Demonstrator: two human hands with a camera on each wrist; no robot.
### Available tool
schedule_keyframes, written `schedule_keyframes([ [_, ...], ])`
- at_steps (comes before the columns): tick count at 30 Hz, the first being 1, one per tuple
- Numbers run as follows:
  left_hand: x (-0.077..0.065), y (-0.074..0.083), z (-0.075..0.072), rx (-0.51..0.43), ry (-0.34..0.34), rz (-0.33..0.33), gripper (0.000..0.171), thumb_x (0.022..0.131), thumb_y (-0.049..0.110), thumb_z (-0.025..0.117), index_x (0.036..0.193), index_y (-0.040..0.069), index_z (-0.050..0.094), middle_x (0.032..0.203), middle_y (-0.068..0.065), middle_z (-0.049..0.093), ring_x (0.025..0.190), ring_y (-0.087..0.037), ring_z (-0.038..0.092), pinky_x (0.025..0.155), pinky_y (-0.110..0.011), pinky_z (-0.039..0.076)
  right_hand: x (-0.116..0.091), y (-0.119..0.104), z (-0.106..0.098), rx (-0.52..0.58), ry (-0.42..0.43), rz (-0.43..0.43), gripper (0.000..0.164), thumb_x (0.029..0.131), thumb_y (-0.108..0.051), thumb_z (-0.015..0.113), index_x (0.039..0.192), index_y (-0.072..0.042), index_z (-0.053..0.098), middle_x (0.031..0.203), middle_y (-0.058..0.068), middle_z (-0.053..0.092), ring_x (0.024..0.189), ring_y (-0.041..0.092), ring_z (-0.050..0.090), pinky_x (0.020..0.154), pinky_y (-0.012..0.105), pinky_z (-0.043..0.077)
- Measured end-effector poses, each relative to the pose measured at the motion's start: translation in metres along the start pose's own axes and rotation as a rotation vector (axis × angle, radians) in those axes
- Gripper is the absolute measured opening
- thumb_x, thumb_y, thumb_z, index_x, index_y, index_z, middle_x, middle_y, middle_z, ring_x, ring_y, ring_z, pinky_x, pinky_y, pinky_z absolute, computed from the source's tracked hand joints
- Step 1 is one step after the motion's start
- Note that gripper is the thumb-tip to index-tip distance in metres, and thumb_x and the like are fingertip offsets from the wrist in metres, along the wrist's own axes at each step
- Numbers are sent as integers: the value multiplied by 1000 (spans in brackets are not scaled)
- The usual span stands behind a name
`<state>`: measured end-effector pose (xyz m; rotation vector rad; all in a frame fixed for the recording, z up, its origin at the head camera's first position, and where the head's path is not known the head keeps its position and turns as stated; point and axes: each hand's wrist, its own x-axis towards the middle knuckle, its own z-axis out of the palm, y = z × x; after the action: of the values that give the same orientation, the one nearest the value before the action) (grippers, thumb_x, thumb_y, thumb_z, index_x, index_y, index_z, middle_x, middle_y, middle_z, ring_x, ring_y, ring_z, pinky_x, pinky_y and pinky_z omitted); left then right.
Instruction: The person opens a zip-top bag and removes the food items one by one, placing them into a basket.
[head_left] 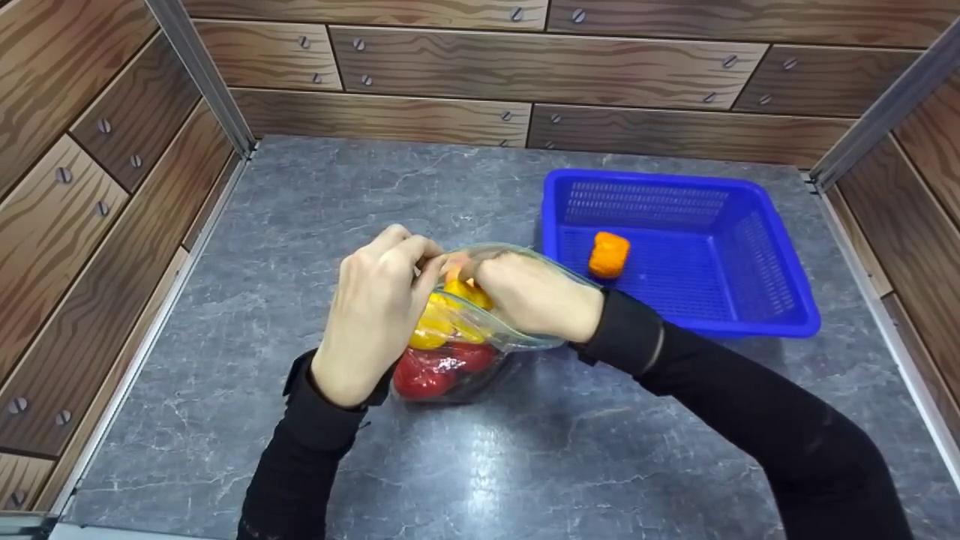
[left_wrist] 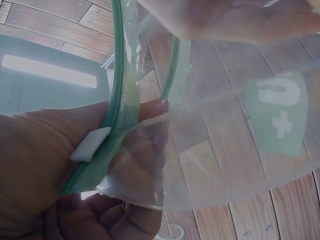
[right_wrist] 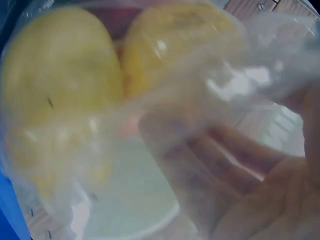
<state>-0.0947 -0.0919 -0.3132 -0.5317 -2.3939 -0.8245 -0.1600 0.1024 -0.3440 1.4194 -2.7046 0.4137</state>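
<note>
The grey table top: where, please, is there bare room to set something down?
Bare patches: between the left wall and the left hand; behind the bag, left of the blue basket, up to the back wall; in front, between the black sleeves. Crowded: the middle, where the left hand, right hand and bag meet beside the basket.

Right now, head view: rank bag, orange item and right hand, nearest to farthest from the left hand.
1. Bag: held by the left hand.
2. Right hand: rightward, in the bag's mouth.
3. Orange item: farther right, in the blue basket.
</note>
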Motion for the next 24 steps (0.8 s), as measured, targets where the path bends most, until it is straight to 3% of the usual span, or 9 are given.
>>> schedule_keyframes([
  [3,0,-1,1,-5,-5,-2,8,95,6,78,90,0,79,82,-11,70,69,-22,66,62,-30,56,2,0,5,59,-21,37,24,97,-24,72,110,-4,68,83,6,63,75,21,58,72,37,55],
  [8,0,1,0,-7,-17,-13,8,94,7,78,90,0,79,81,-10,69,69,-21,66,62,-30,56,2,-2,6,184,-125,128,51,92,-38,78,129,-8,60,96,7,64,85,23,58,83,39,54],
  [12,-1,1,0,-6,-24,-19,7,95,6,78,89,1,78,81,-9,68,69,-21,65,62,-30,55,2,-5,11,227,-214,186,53,88,-42,80,124,-9,58,105,9,66,95,28,64,89,43,58],
  [14,-2,0,1,-7,-28,-23,7,95,6,77,90,1,78,81,-9,69,69,-20,65,62,-31,55,1,-5,16,231,-195,160,51,88,-40,80,120,-6,59,106,12,67,95,30,66,88,44,60],
  [18,-3,0,2,-13,-27,-27,7,95,6,77,90,1,79,82,-9,69,68,-20,64,62,-31,55,-4,-6,24,220,-73,105,47,91,-32,77,118,2,60,101,17,68,88,30,68,84,42,61],
  [24,-2,2,0,-15,-28,-19,8,95,7,77,91,1,79,82,-10,70,69,-22,66,62,-30,56,-8,-12,20,269,-42,233,52,90,-27,74,134,-2,62,116,16,70,99,28,65,88,43,60],
])
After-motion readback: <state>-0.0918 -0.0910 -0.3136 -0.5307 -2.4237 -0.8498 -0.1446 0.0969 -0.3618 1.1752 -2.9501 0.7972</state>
